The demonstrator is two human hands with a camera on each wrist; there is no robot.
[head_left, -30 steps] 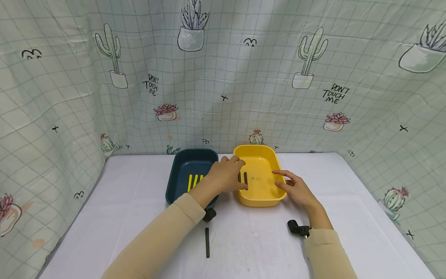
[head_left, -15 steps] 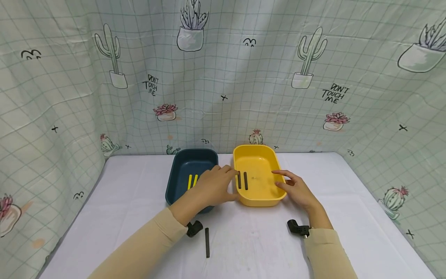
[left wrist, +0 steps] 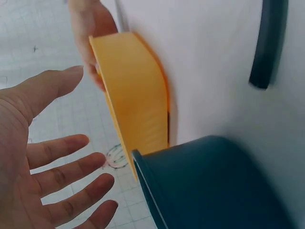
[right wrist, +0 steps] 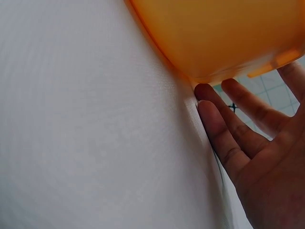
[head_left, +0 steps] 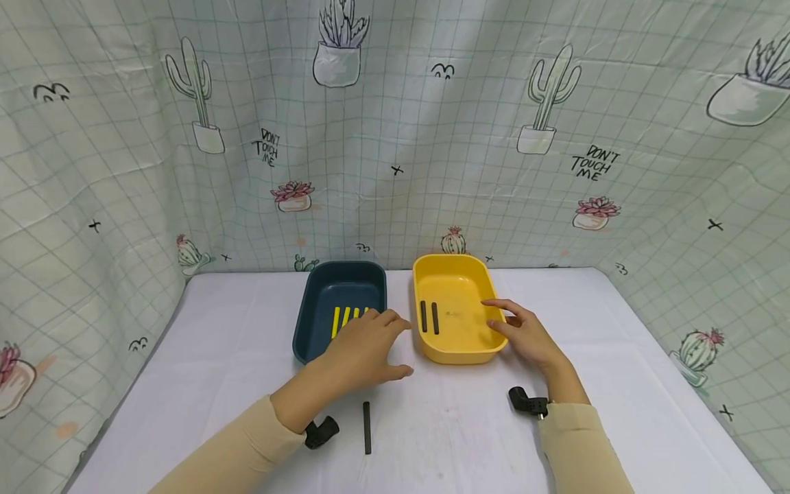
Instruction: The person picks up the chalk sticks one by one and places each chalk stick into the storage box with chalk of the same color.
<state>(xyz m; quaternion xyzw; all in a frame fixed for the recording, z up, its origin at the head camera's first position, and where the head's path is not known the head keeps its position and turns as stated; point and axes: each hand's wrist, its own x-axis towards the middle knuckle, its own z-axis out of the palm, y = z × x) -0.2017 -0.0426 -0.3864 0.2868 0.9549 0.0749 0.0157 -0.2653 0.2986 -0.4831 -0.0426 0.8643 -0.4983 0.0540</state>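
Observation:
My left hand [head_left: 364, 350] hovers over the front right part of a dark blue tray [head_left: 345, 274], thumb and fingers spread, with nothing in its grasp. Yellow sticks [head_left: 336, 322] lie side by side in that tray, partly hidden by the hand. At the right edge of a yellow tray [head_left: 463, 295], my right hand [head_left: 524, 336] holds the rim, some fingertips against the outer wall in the right wrist view. Two black sticks [head_left: 435, 319] lie along the left of the yellow tray. Another black stick [head_left: 367, 429] lies on the table, nearer than the left hand.
A white cloth [head_left: 457, 432] covers the table, and both trays stand close together near its back edge. Behind them hangs a curtain [head_left: 395, 206] printed with cacti. Each wrist wears a small black camera [head_left: 322, 432].
My left hand has drawn back from the yellow tray, toward the left and nearer to me, uncovering the two black sticks there. My right hand stays at the yellow rim.

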